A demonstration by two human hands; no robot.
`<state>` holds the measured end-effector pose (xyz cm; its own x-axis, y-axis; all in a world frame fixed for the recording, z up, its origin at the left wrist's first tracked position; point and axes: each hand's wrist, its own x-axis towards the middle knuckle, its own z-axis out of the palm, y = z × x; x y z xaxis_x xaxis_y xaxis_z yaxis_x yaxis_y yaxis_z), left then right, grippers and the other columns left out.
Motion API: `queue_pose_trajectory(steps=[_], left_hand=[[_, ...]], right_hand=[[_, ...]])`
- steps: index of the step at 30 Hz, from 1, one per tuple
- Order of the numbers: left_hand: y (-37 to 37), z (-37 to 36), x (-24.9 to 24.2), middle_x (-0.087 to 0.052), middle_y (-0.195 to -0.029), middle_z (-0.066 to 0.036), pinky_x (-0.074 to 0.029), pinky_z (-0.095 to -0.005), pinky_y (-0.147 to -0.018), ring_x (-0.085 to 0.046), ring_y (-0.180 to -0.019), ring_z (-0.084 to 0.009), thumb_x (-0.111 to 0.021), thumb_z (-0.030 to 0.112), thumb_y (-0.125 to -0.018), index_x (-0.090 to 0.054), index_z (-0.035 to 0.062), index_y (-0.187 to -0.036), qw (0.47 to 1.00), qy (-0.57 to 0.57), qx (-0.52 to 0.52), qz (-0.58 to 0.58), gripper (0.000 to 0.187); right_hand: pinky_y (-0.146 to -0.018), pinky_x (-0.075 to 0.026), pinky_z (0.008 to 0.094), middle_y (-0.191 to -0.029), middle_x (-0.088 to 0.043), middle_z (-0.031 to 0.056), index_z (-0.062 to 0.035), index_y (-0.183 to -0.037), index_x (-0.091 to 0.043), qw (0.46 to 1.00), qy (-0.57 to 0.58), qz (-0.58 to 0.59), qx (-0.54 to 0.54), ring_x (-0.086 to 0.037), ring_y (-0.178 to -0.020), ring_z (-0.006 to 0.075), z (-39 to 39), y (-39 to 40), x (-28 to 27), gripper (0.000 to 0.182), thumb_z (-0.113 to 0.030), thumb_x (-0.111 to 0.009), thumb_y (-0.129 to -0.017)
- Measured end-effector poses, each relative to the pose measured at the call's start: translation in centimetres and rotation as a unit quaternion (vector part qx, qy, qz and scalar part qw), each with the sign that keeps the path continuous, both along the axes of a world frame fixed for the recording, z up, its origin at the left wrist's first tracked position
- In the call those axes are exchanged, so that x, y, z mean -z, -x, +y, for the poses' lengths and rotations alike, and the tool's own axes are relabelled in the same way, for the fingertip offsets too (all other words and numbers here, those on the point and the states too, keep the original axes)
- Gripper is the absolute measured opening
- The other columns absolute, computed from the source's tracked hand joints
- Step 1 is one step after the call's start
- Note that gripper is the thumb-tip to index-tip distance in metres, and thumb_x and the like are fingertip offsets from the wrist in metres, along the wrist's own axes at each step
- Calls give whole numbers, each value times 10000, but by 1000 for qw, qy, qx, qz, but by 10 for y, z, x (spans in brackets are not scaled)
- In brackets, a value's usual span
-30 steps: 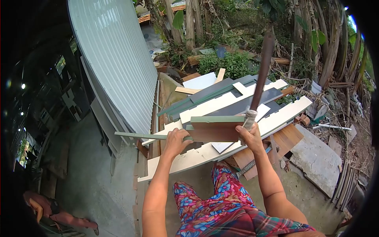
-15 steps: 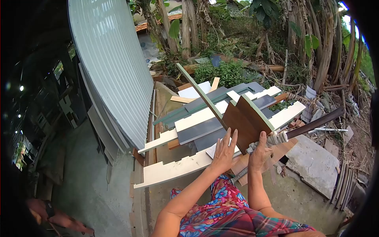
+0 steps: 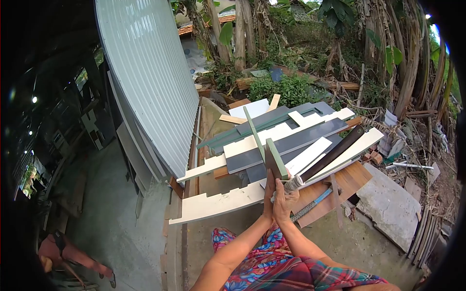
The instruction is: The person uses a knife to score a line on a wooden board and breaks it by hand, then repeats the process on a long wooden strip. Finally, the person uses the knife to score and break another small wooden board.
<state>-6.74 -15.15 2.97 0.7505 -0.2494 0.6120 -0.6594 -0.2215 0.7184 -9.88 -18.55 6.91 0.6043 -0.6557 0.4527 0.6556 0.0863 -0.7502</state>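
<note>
A brown board with green edges stands tilted up in front of me, nearly edge-on. My left hand lies along its left face near the bottom and steadies it, with the fingers partly hidden. Close beside it, my right hand is closed around the pale wrapped end of a dark stick, its thumb up against the board. A long thin green strip rises behind the board. Under and beyond them lie cream notched boards and dark grey panels.
A corrugated metal sheet stands at the left. A brown panel with a blue-handled tool lies at the right, next to a concrete slab. Another person is at the lower left. Plants and trunks fill the back.
The brown board has turned from showing its broad face to nearly edge-on. My hands have come together, with the right one moving left. The dark stick now points more steeply away from me.
</note>
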Motion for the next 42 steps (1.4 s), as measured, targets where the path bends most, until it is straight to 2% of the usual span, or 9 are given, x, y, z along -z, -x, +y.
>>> queue_pose_trajectory(steps=[6,9,13,15,18,21,27,38,42], left_hand=[[17,35,-11,-461,-1435,-140,-427,-350,-1052,-483,-1282,-242,-444,147,-1035,-354,14,-1473,994,-108,4,26,467],[-3,51,16,-615,-1304,-136,-513,-328,-917,-630,-1127,-196,-557,164,-1003,-463,50,-1445,982,158,4,107,466],[-19,75,37,-719,-837,-153,-532,-353,-692,-707,-780,-219,-724,254,-880,-677,-20,-1101,968,157,-139,138,354],[-19,88,31,-716,-818,-172,-531,-373,-698,-708,-777,-262,-721,221,-868,-684,-44,-1030,962,152,-203,100,313],[-22,115,3,-708,-805,-218,-523,-399,-708,-702,-769,-339,-710,174,-858,-681,-81,-925,950,182,-239,86,265],[-25,154,1,-712,-812,-161,-515,-379,-719,-684,-754,-269,-705,190,-868,-677,-88,-929,957,170,-222,78,287],[-8,200,4,-676,-1055,-89,-455,-312,-889,-615,-964,-179,-690,93,-864,-654,-51,-1075,940,256,-170,148,258],[-15,228,22,-672,-1072,-98,-466,-318,-915,-630,-980,-194,-662,32,-814,-637,-39,-1127,911,326,-50,247,322],[-8,229,9,-671,-1081,-94,-461,-315,-930,-629,-988,-184,-657,27,-824,-634,-41,-1130,915,309,-47,256,315]], right_hand=[[-1132,-317,349,-1435,-509,207,70,-1328,-542,997,73,-2,-24,-459,-1364,265,30,4,-3,417,68,-554,-911],[-1097,-365,339,-1449,-494,178,50,-1351,-528,994,96,14,-58,-467,-1341,227,41,3,7,404,29,-553,-948],[-1051,-427,331,-1389,-547,150,43,-1353,-528,984,123,39,-123,-524,-1270,195,54,11,6,385,18,-544,-969],[-1025,-445,323,-1322,-594,135,35,-1339,-541,980,117,42,-155,-572,-1195,182,56,16,1,369,25,-538,-969],[-701,-512,208,-1102,-670,87,16,-1263,-579,975,85,84,-189,-652,-837,96,40,16,-5,279,-34,-558,-989],[-560,-434,210,-782,-622,0,-39,-1220,-620,966,105,168,-164,-515,-608,40,17,21,-14,257,-48,-596,-964],[-662,-449,240,-777,-593,-8,-8,-1157,-646,939,153,246,-186,-539,-721,65,-15,29,23,219,-38,-610,-943],[-675,-437,268,-779,-560,14,5,-1120,-633,886,244,339,-202,-475,-726,83,-17,49,40,202,-69,-643,-932],[-668,-479,319,-796,-600,63,4,-1207,-563,854,279,384,-212,-572,-737,112,-18,57,31,289,-86,-635,-942]])
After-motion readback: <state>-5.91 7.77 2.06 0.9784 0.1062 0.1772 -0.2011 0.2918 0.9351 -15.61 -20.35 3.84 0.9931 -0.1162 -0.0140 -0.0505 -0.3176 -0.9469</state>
